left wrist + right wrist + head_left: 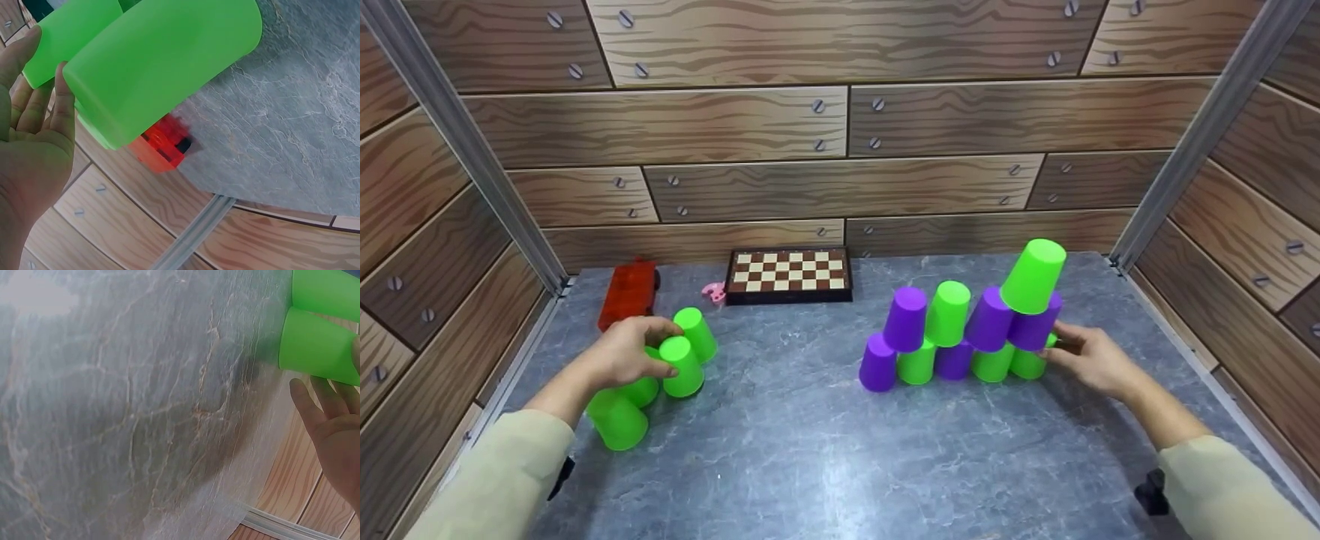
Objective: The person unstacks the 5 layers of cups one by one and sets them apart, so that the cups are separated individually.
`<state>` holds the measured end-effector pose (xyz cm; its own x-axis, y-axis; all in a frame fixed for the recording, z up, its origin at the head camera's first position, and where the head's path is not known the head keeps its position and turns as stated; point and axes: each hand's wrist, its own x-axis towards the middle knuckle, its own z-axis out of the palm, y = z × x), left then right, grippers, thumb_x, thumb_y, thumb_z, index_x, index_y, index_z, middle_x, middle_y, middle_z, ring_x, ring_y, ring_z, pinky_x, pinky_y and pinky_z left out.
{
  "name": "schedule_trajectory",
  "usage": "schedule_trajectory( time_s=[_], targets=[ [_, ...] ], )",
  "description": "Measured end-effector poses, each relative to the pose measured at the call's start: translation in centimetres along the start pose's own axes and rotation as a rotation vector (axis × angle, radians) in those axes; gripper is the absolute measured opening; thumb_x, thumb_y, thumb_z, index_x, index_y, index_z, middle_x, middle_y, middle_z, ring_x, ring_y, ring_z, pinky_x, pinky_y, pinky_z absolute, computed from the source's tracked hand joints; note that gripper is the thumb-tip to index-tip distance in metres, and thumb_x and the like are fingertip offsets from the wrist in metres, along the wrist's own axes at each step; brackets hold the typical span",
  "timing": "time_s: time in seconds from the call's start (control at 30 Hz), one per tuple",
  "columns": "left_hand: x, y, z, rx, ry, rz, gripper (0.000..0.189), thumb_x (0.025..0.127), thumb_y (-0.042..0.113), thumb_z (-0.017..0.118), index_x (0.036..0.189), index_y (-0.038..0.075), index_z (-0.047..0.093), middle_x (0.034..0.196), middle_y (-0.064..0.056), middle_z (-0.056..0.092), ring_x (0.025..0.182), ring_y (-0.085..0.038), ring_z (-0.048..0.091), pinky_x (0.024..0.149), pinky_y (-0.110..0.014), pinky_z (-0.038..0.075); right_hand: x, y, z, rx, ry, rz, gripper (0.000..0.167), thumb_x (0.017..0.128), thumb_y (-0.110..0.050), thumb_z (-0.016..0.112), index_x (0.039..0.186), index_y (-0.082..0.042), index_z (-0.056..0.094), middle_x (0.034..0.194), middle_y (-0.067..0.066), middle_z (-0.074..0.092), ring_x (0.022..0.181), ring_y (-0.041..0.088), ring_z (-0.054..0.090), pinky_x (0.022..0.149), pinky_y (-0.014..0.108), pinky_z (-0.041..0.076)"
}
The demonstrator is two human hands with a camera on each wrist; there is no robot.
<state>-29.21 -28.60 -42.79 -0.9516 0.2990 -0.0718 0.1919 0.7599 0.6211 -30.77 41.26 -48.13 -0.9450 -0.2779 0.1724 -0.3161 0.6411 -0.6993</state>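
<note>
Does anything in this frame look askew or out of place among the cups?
Yes. The top green cup of the purple and green cup pyramid leans to the right instead of sitting level, perched off-centre at the right end by the right hand. By the left hand, loose green cups lie tipped at mixed angles.

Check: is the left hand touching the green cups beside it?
Touching. The head view shows the left hand with fingers wrapped against the green cups.
</note>
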Motion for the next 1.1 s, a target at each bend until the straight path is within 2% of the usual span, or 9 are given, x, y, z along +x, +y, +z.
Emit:
schedule_trajectory(
  time_s=[0.17, 0.37, 0.57, 0.7, 0.83, 0.97, 1.1],
  targets=[
    [0.0, 0.2, 0.0, 0.011, -0.002, -0.003, 0.06, 0.082, 0.01, 0.092, 0.135, -0.003, 0.067, 0.128, -0.022, 0.07, 0.117, -0.04, 0.065, 0.103, -0.059, 0.053, -0.1, 0.0, 0.1, 0.021, 0.004, -0.005, 0.057, 0.1, -0.01, 0.074, 0.15, 0.007, 0.052, 0.138, 0.031, 0.064, 0.106, -0.004, 0.063, 0.091, 0.014, 0.052],
    [0.0, 0.2, 0.2, 0.018, 0.006, 0.015, 0.058, 0.082, 0.009, 0.092, 0.133, -0.004, 0.068, 0.127, -0.021, 0.071, 0.117, -0.041, 0.065, 0.103, -0.059, 0.053, -0.1, 0.1, 0.1, 0.015, 0.012, -0.015, 0.057, 0.1, -0.009, 0.074, 0.15, 0.007, 0.053, 0.137, 0.031, 0.064, 0.105, -0.005, 0.063, 0.091, 0.013, 0.052],
    [-0.3, 0.2, 0.2, 0.015, 0.027, 0.04, 0.055, 0.082, 0.007, 0.09, 0.132, -0.005, 0.068, 0.127, -0.021, 0.071, 0.118, -0.043, 0.066, 0.103, -0.059, 0.054, 0.0, 0.1, 0.0, 0.007, 0.003, -0.01, 0.058, 0.101, -0.01, 0.074, 0.151, 0.007, 0.051, 0.138, 0.03, 0.064, 0.108, 0.004, 0.066, 0.09, 0.015, 0.052],
    [-0.5, 0.7, -0.2, 0.011, 0.029, 0.026, 0.057, 0.084, 0.008, 0.089, 0.135, -0.005, 0.066, 0.131, -0.022, 0.07, 0.121, -0.044, 0.065, 0.103, -0.059, 0.054, 0.0, 0.1, 0.0, -0.001, 0.001, -0.009, 0.058, 0.101, -0.01, 0.074, 0.152, 0.006, 0.051, 0.139, 0.03, 0.064, 0.109, 0.008, 0.067, 0.09, 0.015, 0.053],
    [-0.8, 1.7, -0.9, 0.009, 0.051, 0.042, 0.059, 0.086, 0.01, 0.089, 0.138, -0.004, 0.064, 0.134, -0.023, 0.068, 0.123, -0.045, 0.065, 0.102, -0.059, 0.055, -0.1, 0.2, 0.0, -0.001, 0.007, -0.008, 0.058, 0.1, -0.01, 0.075, 0.151, 0.006, 0.052, 0.138, 0.029, 0.064, 0.108, 0.008, 0.067, 0.09, 0.016, 0.053],
    [-1.0, 3.5, -1.6, 0.011, 0.098, 0.088, 0.056, 0.088, 0.012, 0.087, 0.137, -0.003, 0.065, 0.134, -0.022, 0.068, 0.121, -0.044, 0.065, 0.102, -0.06, 0.054, 0.0, 0.3, -0.1, -0.019, 0.0, 0.001, 0.059, 0.101, -0.011, 0.074, 0.153, 0.005, 0.05, 0.141, 0.03, 0.062, 0.115, 0.028, 0.069, 0.091, 0.016, 0.053],
    [-0.6, 6.5, -2.0, 0.009, 0.139, 0.127, 0.055, 0.089, 0.014, 0.086, 0.139, 0.003, 0.066, 0.132, -0.017, 0.07, 0.122, -0.04, 0.066, 0.103, -0.058, 0.054, 0.1, 0.2, -0.1, -0.018, -0.009, 0.013, 0.061, 0.101, -0.012, 0.073, 0.155, 0.004, 0.047, 0.143, 0.031, 0.06, 0.121, 0.043, 0.066, 0.092, 0.015, 0.051]
  ],
)
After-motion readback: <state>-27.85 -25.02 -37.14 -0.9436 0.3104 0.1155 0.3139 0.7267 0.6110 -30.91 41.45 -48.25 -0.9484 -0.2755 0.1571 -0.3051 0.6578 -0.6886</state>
